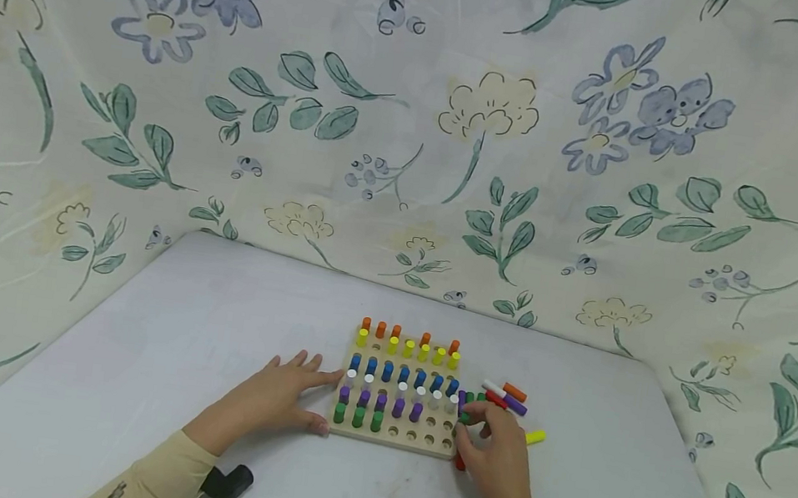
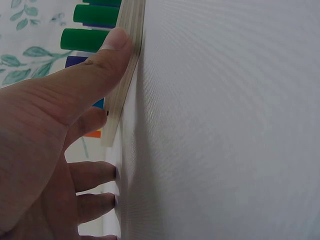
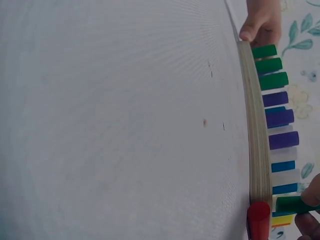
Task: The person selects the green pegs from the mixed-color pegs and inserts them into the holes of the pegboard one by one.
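A light wooden pegboard (image 1: 398, 444) lies on the table, with rows of coloured pegs standing in its holes. My left hand (image 1: 281, 393) rests at the board's left side, thumb and index finger touching its edge and the other fingers spread on the table. Three green pegs (image 1: 358, 417) stand at the left of the front row, and round holes show to their right. Between thumb and fingers, my right hand (image 1: 500, 456) pinches a green peg (image 3: 290, 205) by the board's right edge. Behind the green row stand purple pegs (image 1: 398, 408), then white, blue, yellow and orange ones.
Right of the board lie loose pegs, among them an orange peg (image 1: 515, 391), a purple peg (image 1: 515, 406) and a yellow peg (image 1: 536, 437). A red peg (image 3: 259, 220) lies by the board's front right corner. Near the left forearm is a black object (image 1: 232, 484).
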Available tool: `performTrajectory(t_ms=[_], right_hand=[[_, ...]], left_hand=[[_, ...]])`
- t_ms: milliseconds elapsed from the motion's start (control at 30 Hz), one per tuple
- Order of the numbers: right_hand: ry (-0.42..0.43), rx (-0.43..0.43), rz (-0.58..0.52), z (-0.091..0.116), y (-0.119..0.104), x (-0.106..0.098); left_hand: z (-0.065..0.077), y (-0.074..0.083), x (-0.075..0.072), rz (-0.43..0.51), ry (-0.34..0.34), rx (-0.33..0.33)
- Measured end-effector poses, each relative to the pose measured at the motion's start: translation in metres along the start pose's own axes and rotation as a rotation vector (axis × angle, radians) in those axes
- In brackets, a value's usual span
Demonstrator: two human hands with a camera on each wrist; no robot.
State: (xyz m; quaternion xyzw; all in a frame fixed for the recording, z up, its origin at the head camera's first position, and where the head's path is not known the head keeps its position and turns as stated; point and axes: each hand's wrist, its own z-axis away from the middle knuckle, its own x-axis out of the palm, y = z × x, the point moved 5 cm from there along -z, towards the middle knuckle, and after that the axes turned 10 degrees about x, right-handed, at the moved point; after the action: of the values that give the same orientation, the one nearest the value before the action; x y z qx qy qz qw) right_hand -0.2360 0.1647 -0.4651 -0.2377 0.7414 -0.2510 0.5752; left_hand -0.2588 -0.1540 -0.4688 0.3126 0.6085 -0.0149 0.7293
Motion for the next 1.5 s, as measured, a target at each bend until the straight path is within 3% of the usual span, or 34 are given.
performTrajectory(t_ms=[967, 1500], right_hand=[[-0.013, -0.130, -0.022, 0.002, -0.011, 0.006], [-0.046, -0.149, -0.064, 0.004, -0.016, 0.010]], left_hand=[[0.000, -0.001, 0.000, -0.002, 0.004, 0.004], [0.000, 0.001, -0.001, -0.006, 0.008, 0.017]])
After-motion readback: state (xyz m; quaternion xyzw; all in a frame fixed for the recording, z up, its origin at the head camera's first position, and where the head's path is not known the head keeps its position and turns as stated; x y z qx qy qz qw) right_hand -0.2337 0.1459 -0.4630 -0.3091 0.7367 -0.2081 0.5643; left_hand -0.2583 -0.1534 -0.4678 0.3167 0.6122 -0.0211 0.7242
